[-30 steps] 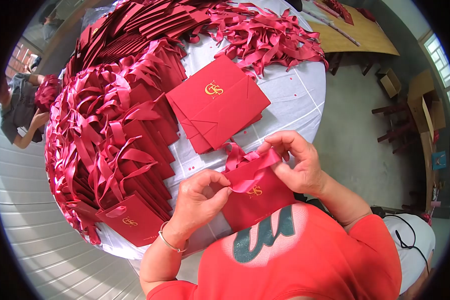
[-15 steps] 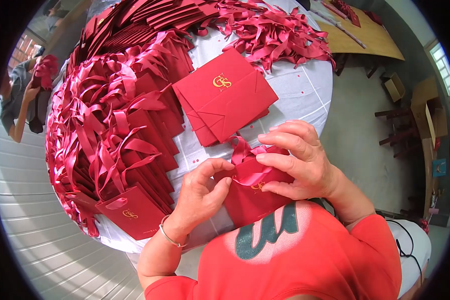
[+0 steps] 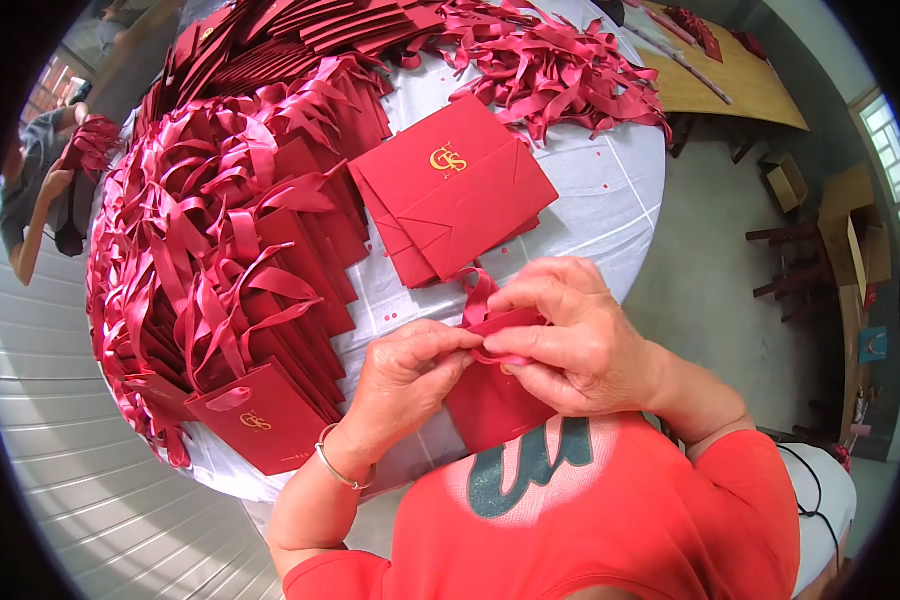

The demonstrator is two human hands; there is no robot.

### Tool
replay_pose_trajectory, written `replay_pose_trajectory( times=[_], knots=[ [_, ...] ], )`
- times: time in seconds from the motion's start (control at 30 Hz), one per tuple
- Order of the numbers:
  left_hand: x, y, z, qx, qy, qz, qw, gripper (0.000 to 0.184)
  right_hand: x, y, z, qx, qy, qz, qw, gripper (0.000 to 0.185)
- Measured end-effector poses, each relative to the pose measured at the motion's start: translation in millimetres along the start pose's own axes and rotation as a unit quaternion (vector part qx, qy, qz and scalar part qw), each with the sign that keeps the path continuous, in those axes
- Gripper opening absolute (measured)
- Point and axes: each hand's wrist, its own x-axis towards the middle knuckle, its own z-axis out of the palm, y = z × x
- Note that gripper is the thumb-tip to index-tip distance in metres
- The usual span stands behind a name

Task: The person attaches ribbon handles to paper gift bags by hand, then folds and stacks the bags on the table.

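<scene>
A red paper gift bag (image 3: 500, 405) lies at the table's near edge, against the front of my shirt. My left hand (image 3: 410, 372) is closed, thumb and forefinger pinching at the bag's top edge where a ribbon end sits. From the other side my right hand (image 3: 580, 345) pinches the pink-red ribbon (image 3: 481, 297), its fingertips almost touching those of the left. Part of the ribbon loops up above the bag. My fingers hide the exact spot where ribbon and bag meet. Just beyond is a small stack of flat red bags (image 3: 460, 190) with a gold logo.
Many ribboned bags (image 3: 260, 260) stand packed along the table's left side. Loose ribbons (image 3: 560, 70) are heaped at the back, beside more flat bags (image 3: 320, 35). A white cloth (image 3: 610, 220) covers the round table. Another person (image 3: 40, 190) at far left holds ribbons.
My right hand has moved left and its spread fingers have closed into a pinch on the ribbon. My left fingertips have shifted slightly right, meeting the right ones at the bag's edge.
</scene>
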Motion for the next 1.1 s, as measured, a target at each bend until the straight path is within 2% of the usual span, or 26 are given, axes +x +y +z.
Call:
replay_pose_trajectory(
  times=[0.03,0.07,0.13,0.2,0.27,0.3,0.4,0.43,0.5,0.63,0.7,0.73,0.83,1.0,1.07,1.1],
  knots=[
    [0,-1,0,-0.002,-0.001,0.001,1.0,0.021,3,-2,-5,-0.021,-0.027,0.019,0.999,0.038],
    [0,-1,0,-0.005,0.004,-0.011,1.0,0.019,5,-2,-11,-0.113,-0.018,0.034,0.993,0.05],
    [0,-1,1,-0.01,0.009,-0.021,1.0,0.017,5,5,-20,-0.169,0.015,0.082,0.982,0.059],
    [-1,0,1,-0.023,0.014,-0.024,0.999,0.018,-2,14,-23,-0.197,0.025,0.085,0.976,0.063],
    [0,0,1,-0.029,0.014,-0.027,0.999,0.018,-15,20,-18,-0.15,0.036,0.141,0.978,0.06],
    [0,0,1,-0.032,0.012,-0.032,0.999,0.017,-16,20,-16,-0.074,0.038,0.154,0.984,0.056],
    [0,0,1,-0.031,0.014,-0.032,0.999,0.017,-19,14,-8,-0.039,0.054,0.167,0.984,0.049],
    [0,0,1,-0.03,0.013,-0.032,0.999,0.017,-22,14,-6,-0.039,0.054,0.167,0.984,0.049],
    [-1,-2,0,-0.015,-0.001,-0.01,1.0,0.015,-26,16,-1,0.002,0.069,0.165,0.984,0.036],
    [0,-3,1,-0.03,0.007,-0.023,0.999,0.014,-25,14,-5,0.018,0.067,0.134,0.989,0.03],
    [0,0,1,-0.026,0.009,-0.043,0.999,0.013,-26,14,-7,0.162,0.037,0.168,0.972,0.03],
    [0,1,0,-0.026,0.008,-0.043,0.999,0.013,-26,13,-10,0.161,0.038,0.169,0.972,0.03],
    [1,5,0,-0.044,0.014,-0.092,0.995,0.015,-30,10,-16,0.209,-0.046,0.149,0.965,0.028],
    [1,5,-1,-0.047,0.01,-0.114,0.992,0.015,-34,-1,-15,0.179,-0.049,0.203,0.962,0.023],
    [1,1,0,-0.063,0.009,-0.102,0.993,0.014,-39,8,-13,0.141,-0.041,0.101,0.984,0.027],
    [1,-1,0,-0.079,0.009,-0.09,0.993,0.013,-39,11,-14,0.142,-0.041,0.103,0.984,0.027]
  ],
)
